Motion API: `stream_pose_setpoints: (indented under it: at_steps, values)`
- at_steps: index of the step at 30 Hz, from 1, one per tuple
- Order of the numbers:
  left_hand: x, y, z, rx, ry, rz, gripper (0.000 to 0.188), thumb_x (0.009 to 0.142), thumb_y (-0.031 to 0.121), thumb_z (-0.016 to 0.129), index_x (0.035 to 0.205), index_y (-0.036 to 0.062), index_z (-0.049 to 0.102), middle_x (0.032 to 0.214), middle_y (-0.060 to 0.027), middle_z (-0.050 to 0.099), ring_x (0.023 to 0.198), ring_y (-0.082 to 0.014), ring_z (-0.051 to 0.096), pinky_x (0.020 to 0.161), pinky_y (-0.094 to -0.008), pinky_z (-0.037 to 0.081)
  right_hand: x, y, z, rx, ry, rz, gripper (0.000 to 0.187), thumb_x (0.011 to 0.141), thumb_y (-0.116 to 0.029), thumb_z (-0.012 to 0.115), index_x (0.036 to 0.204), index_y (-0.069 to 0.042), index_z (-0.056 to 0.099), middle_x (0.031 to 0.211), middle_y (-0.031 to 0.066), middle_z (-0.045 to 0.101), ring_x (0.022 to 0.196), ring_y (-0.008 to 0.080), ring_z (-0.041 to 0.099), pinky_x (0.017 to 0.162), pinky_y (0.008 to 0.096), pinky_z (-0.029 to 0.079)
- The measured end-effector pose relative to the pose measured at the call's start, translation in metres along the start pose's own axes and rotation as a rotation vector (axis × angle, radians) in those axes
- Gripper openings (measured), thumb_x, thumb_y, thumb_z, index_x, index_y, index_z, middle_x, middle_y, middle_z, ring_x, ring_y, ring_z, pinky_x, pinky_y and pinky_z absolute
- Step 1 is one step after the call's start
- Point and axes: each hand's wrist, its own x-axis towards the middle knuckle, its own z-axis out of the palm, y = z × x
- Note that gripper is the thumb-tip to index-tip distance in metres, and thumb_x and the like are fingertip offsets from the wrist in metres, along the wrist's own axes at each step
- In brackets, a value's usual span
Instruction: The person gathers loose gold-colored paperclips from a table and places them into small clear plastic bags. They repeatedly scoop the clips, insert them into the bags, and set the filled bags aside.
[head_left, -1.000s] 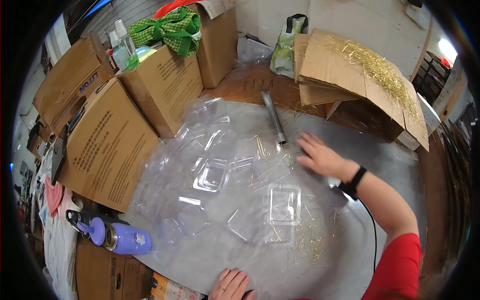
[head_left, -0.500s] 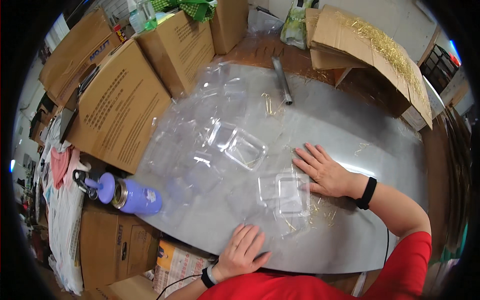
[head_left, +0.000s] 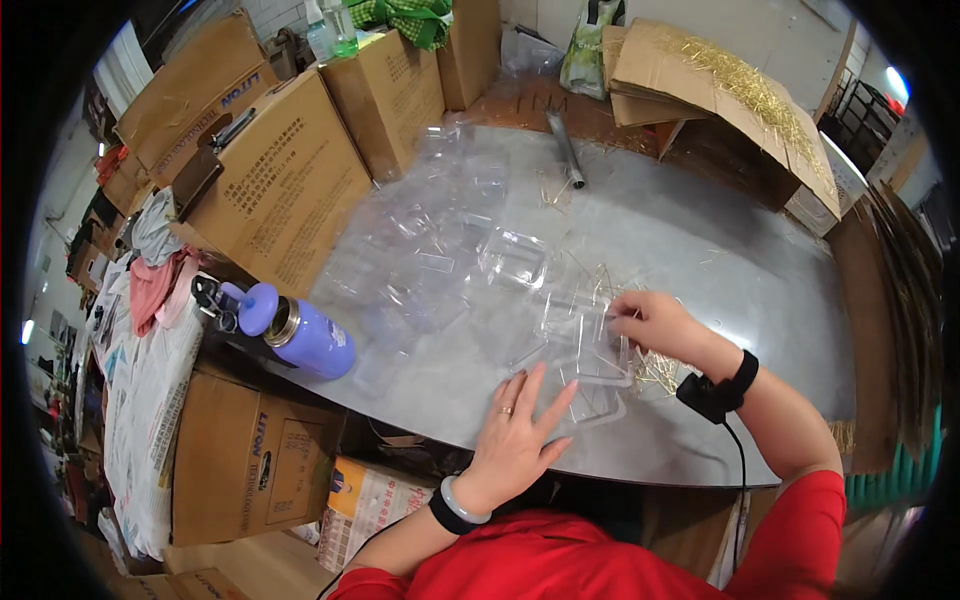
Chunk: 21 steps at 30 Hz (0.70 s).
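Observation:
My right hand [head_left: 655, 325] is closed, its fingertips pinching the right edge of a clear plastic tray [head_left: 600, 372]; the exact grip is partly hidden. My left hand [head_left: 515, 435] has its fingers spread and nothing in it, with the fingertips by the near left side of that tray. Other clear trays overlap there, so their outlines are hard to separate. Thin gold-coloured strips [head_left: 657, 374] lie on the grey tabletop beside and below my right hand. Another clear tray [head_left: 515, 258] rests just beyond, at the edge of a heap of clear plastic pieces [head_left: 420, 225].
A purple bottle [head_left: 315, 338] with its lid flipped back stands at the left table edge. Cardboard boxes [head_left: 280, 195] line the left and back. A metal tube [head_left: 565, 150] lies at the far side. Gold strips cover a cardboard flap [head_left: 740, 85] at the far right.
My right hand has gone from lying flat to a pinch at the tray's edge. My left hand has moved forward and right, toward the trays. The whole view has shifted slightly.

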Motion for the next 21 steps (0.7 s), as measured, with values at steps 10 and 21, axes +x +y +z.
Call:
stream_pose_setpoints:
  at_steps: [10,21]
  values:
    - [-0.004,0.004,0.007,0.013,0.026,0.01,0.066,0.087,0.023,0.073,0.147,0.0096,0.047,0.152,-0.0288,0.032,0.133,-0.0485,0.041,0.113,-0.0588,0.032,0.051,-0.031,-0.003,0.276,0.282,-0.098,0.036,0.092,-0.02,0.064,0.123,-0.002,0.066,0.104,0.0125,0.069,0.091,0.0214,0.07,0.074,0.0348,0.057]
    - [0.013,0.012,0.008,-0.038,-0.031,0.176,0.019,0.078,-0.003,0.06,0.097,-0.0005,0.058,0.136,-0.0269,0.05,0.133,-0.0467,0.045,0.107,-0.0475,0.045,0.043,-0.007,-0.013,-0.035,0.095,-0.03,0.01,0.087,-0.011,0.065,0.093,-0.002,0.065,0.086,0.0107,0.069,0.078,0.024,0.067,0.07,0.036,0.055]
